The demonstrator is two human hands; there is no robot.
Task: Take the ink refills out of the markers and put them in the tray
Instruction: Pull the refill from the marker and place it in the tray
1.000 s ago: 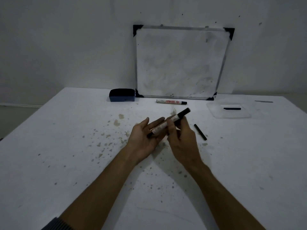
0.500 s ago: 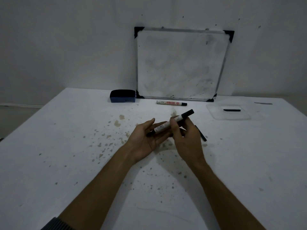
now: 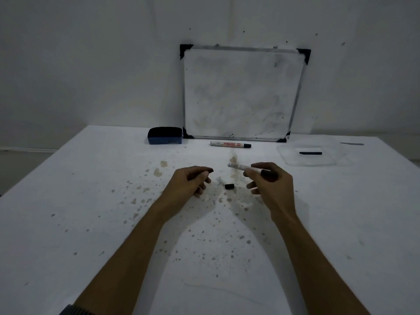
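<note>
My right hand (image 3: pixel 271 187) grips a white marker (image 3: pixel 238 166) by its black cap end, with the barrel pointing left over the table. My left hand (image 3: pixel 189 181) is curled around a small black piece (image 3: pixel 210 171). Only its tip shows past my fingers, so I cannot tell whether it is a refill or a plug. A short black plug (image 3: pixel 229 186) lies on the table between my hands. The clear tray (image 3: pixel 293 159) at the back right holds one black refill (image 3: pixel 310 153). A second marker (image 3: pixel 230 144) lies in front of the whiteboard.
A small whiteboard (image 3: pixel 243 94) leans against the wall at the back. A blue eraser (image 3: pixel 165 135) sits to its left. The white table (image 3: pixel 68 212) is speckled with stains around my hands. A thin dark strip (image 3: pixel 351 143) lies at the far right.
My hands have pulled apart. The marker went right with my right hand, and my left hand closed on a black piece. A short black plug now lies on the table.
</note>
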